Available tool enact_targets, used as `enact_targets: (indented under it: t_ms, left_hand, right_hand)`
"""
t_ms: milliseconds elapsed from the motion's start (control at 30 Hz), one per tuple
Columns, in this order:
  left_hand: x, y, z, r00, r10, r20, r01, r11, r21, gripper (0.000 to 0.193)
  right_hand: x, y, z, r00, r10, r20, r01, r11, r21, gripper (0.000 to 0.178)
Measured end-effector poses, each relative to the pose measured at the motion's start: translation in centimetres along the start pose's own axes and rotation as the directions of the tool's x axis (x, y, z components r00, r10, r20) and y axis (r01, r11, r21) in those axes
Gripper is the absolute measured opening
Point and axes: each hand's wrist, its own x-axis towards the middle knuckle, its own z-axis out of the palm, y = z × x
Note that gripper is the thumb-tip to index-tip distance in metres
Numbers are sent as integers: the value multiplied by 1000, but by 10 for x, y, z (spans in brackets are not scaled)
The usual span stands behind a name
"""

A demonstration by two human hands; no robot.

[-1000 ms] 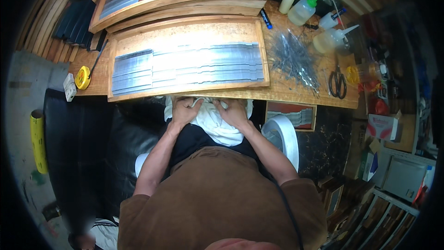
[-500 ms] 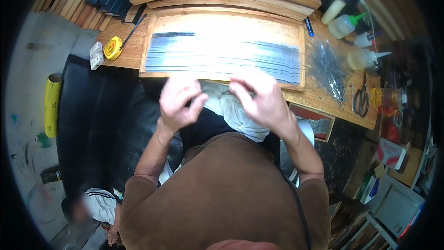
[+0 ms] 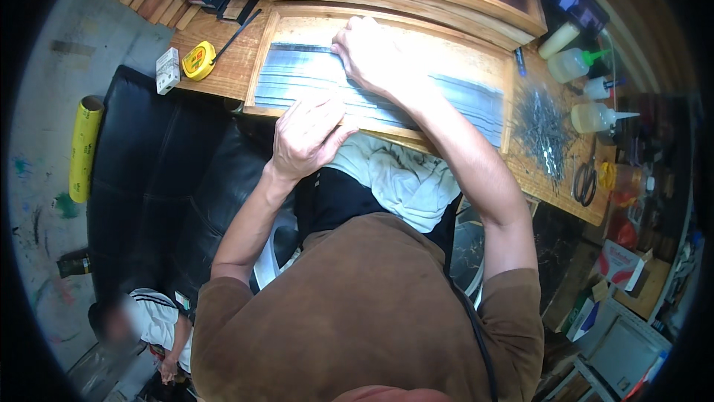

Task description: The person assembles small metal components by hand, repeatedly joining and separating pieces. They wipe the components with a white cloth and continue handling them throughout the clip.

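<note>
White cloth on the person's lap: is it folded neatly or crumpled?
Crumpled. The white cloth lies bunched in uneven creases below the shallow wooden tray, with no flat folded edges showing.

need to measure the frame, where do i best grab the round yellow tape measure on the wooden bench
Take the round yellow tape measure across its flat sides, coming down from above. It lies flat on the wooden bench, apart from the shallow wooden frame tray, with bare wood around it, though a small white box sits close on its left. The left hand is probably the handier; the right hand rests on the grey strips.
</note>
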Motion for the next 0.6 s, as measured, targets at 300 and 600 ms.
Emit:
enact_targets:
  t_ms: [300,600]
  left_hand:
    - [0,4,-7,984,-169,-64,153,967,-205,22]
    - [58,-44,-30,680,-593,432,695,333,-637,44]
  right_hand:
    - [39,7,-20,849,312,426,-464,826,320,27]
    - [18,-9,-33,939,250,237,-322,883,341,30]
